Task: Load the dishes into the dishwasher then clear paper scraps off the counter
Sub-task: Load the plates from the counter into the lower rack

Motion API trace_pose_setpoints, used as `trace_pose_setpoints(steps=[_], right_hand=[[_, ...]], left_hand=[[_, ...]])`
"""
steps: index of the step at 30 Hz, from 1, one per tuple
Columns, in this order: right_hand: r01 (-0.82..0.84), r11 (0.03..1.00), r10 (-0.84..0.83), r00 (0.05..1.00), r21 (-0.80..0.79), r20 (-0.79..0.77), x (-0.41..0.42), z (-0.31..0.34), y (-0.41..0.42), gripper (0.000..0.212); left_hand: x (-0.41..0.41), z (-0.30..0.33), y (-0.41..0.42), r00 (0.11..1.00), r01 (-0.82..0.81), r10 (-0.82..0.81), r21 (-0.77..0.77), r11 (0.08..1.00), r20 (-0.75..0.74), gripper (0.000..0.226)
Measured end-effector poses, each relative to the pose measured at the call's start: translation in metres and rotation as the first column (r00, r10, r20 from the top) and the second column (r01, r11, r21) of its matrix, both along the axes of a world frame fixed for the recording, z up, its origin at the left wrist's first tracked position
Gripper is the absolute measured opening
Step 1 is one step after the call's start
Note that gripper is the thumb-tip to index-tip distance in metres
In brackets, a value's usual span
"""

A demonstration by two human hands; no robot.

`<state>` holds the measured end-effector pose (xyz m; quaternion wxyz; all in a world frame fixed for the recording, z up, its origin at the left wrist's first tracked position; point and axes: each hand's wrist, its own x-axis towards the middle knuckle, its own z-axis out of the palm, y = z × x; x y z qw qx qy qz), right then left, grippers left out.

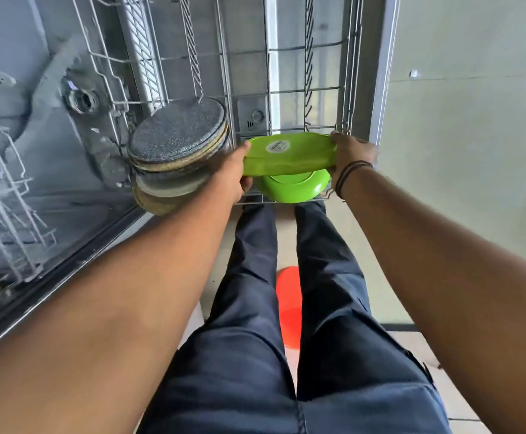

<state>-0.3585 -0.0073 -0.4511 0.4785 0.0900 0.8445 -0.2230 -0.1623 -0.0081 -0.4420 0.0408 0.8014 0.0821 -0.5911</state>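
Steel-wire dishwasher rack (286,51) pulled out, green plate (290,155) held over its near edge.
Left hand (233,173) and right hand (352,158) each grip a rim; best tilted upright between tines, beside stacked grey plates (177,136), above green bowl (293,189).

Green plate (288,156) tilted above green bowl (293,189); speckled plates (177,136) racked left.

At mid-frame, the left hand (235,170) and right hand (351,158) grip opposite ends of a green plate (288,155) held over the wire rack (286,73). A second green dish (293,187) sits just below it. Speckled grey plates (177,136) stand stacked left of centre. An orange object (288,308) lies on the floor between the legs.
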Motion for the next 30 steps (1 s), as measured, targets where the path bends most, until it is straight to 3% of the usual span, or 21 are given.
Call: trace_pose_setpoints(steps=[5, 7, 8, 9, 10, 11, 14, 15, 17, 19, 20, 23, 24, 27, 30], right_hand=[[-0.119, 0.992, 0.112, 0.985, -0.044, -0.129, 0.001, 0.032, -0.017, 0.021], [-0.128, 0.987, 0.113, 0.983, -0.099, -0.143, 0.014, 0.051, -0.024, 0.020], [-0.155, 0.980, 0.134, 0.977, -0.122, -0.165, 0.021, 0.056, -0.026, 0.017], [-0.206, 0.968, 0.175, 0.964, -0.146, -0.199, 0.028, 0.061, -0.027, 0.013], [-0.285, 0.945, 0.242, 0.939, -0.161, -0.245, 0.033, 0.066, -0.029, 0.010], [-0.380, 0.909, 0.323, 0.901, -0.168, -0.290, 0.039, 0.068, -0.032, 0.009], [-0.585, 0.791, 0.527, 0.800, -0.180, -0.286, 0.048, 0.071, -0.045, 0.013], [-0.625, 0.759, 0.570, 0.774, -0.184, -0.275, 0.048, 0.070, -0.052, 0.016], [-0.734, 0.662, 0.684, 0.675, -0.153, -0.277, 0.046, 0.066, -0.070, 0.018], [-0.809, 0.568, 0.768, 0.588, -0.153, -0.254, 0.044, 0.063, -0.090, 0.013], [-0.827, 0.538, 0.793, 0.563, -0.164, -0.233, 0.046, 0.063, -0.100, 0.010], [-0.835, 0.486, 0.811, 0.541, -0.259, -0.222, 0.053, 0.070, -0.120, 0.020], [-0.821, 0.482, 0.803, 0.554, -0.308, -0.219, 0.054, 0.070, -0.124, 0.029], [-0.776, 0.478, 0.790, 0.585, -0.410, -0.186, 0.047, 0.072, -0.131, 0.052], [-0.757, 0.506, 0.737, 0.629, -0.414, -0.248, 0.025, 0.065, -0.129, 0.040]], left_hand=[[-0.008, -0.011, 0.000, 0.997, 0.077, -0.075, 0.040, 0.996, -0.032, 0.038], [-0.013, -0.010, -0.004, 0.973, 0.230, -0.231, 0.033, 0.973, 0.008, 0.049], [-0.015, -0.010, -0.007, 0.911, 0.402, -0.402, 0.013, 0.915, 0.090, 0.053], [-0.017, -0.004, -0.012, 0.793, 0.596, -0.584, -0.020, 0.803, 0.176, 0.046], [-0.020, -0.002, -0.018, 0.686, 0.720, -0.692, -0.075, 0.690, 0.225, 0.035], [-0.023, 0.004, -0.026, 0.641, 0.767, -0.732, -0.149, 0.624, 0.231, 0.028], [-0.025, 0.017, -0.050, 0.770, 0.585, -0.638, -0.409, 0.701, 0.007, 0.054], [-0.023, 0.024, -0.059, 0.772, 0.516, -0.626, -0.465, 0.719, -0.111, 0.056], [-0.019, 0.041, -0.080, 0.663, 0.498, -0.697, -0.534, 0.683, -0.273, 0.055], [-0.017, 0.050, -0.099, 0.539, 0.568, -0.798, -0.582, 0.582, -0.271, 0.047], [-0.018, 0.049, -0.106, 0.479, 0.652, -0.855, -0.572, 0.498, -0.199, 0.048], [-0.036, 0.047, -0.115, 0.163, 0.933, -0.953, -0.355, 0.063, 0.257, 0.055], [-0.038, 0.049, -0.117, 0.130, 0.957, -0.926, -0.291, 0.023, 0.353, 0.049], [-0.029, 0.043, -0.122, 0.309, 0.917, -0.833, -0.376, 0.132, 0.460, 0.022], [-0.009, 0.033, -0.119, 0.769, 0.601, -0.596, -0.583, 0.547, 0.233, 0.015]])
